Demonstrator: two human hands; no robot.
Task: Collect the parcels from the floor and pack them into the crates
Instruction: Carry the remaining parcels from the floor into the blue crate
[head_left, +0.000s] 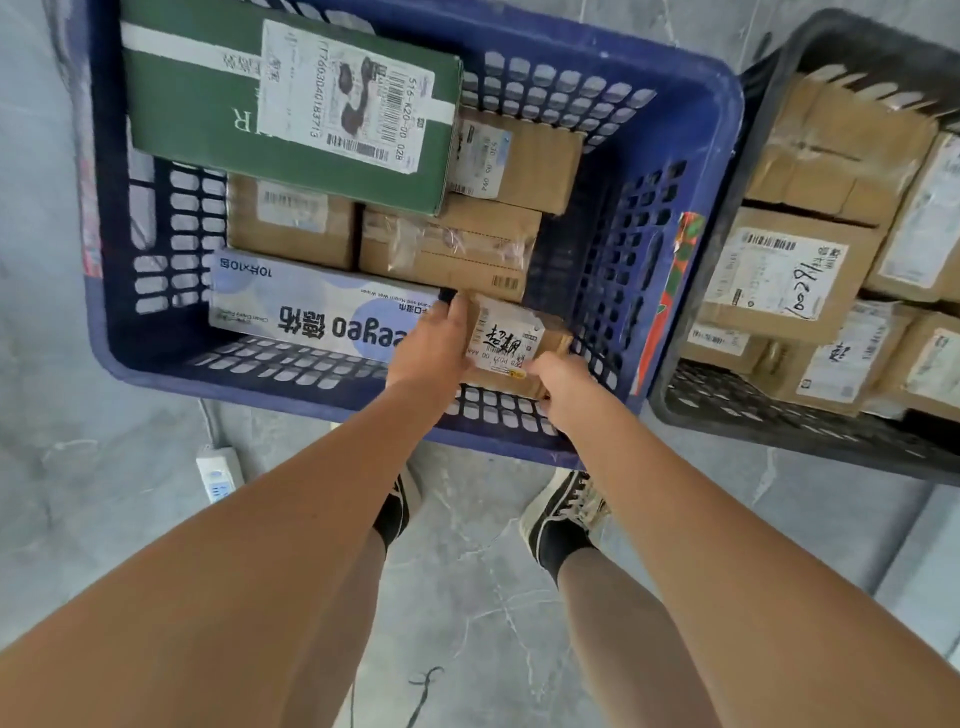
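Brown cardboard parcel (511, 345) with a handwritten label is sitting in the near right corner of the blue crate (670, 171), beside a wet-wipes box (311, 306). Left hand (434, 345) and right hand (558, 379) are both gripping it, fingers curled round its ends.

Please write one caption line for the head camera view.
Both hands, left hand and right hand, lower a small brown cardboard parcel into the blue plastic crate.

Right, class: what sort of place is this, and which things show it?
Probably a parcel sorting or delivery depot. A blue crate and a black crate stand on a bare floor, full of labelled boxes, and both hands hold a small labelled parcel.
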